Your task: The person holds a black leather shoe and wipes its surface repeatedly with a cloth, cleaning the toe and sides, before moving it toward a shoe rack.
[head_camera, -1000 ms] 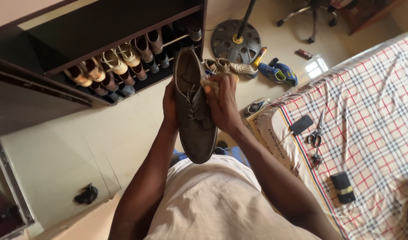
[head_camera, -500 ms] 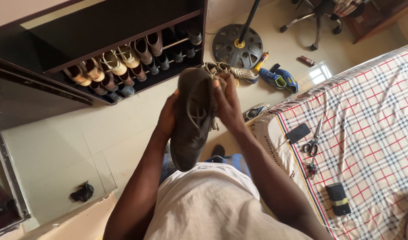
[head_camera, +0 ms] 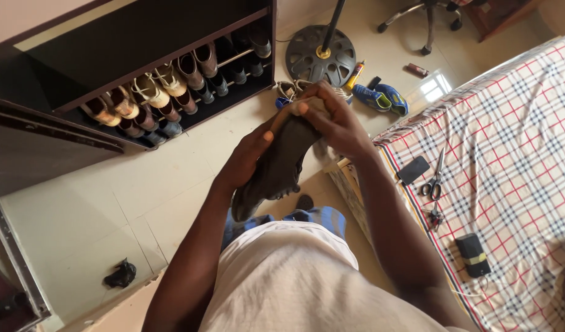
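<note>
1. Head view: a dark grey-brown lace-up leather shoe [head_camera: 276, 163] is held in the air in front of the person's chest, above the pale tiled floor [head_camera: 141, 190], tilted with one end up near the fingers and the other down toward the lap.
2. The left hand [head_camera: 248, 157] is wrapped around the shoe from the left side, fingers closed on its body.
3. The right hand [head_camera: 338, 120] is pressed on the upper end of the shoe, fingers curled over it and clamped together; whether anything is held between palm and shoe cannot be told.
4. A dark wooden shoe rack [head_camera: 141, 67] is seen at upper left, with a row of brown and tan shoes [head_camera: 165, 83] stood on its rail.
5. A round dark fan base with a pole [head_camera: 320, 54] is seen on the floor beyond the hands; a blue pair of sports shoes [head_camera: 381, 98] lies just right of it.
6. A bed with a red, blue and cream checked sheet [head_camera: 516, 123] is seen at right, well apart from the shoe.
7. On the sheet lie a black phone [head_camera: 413, 169], a pair of scissors [head_camera: 435, 181] just beside it, and a small black box-shaped device [head_camera: 473, 254] nearer the camera.
8. A small black crumpled object [head_camera: 120, 275] lies on the floor at lower left.
</note>
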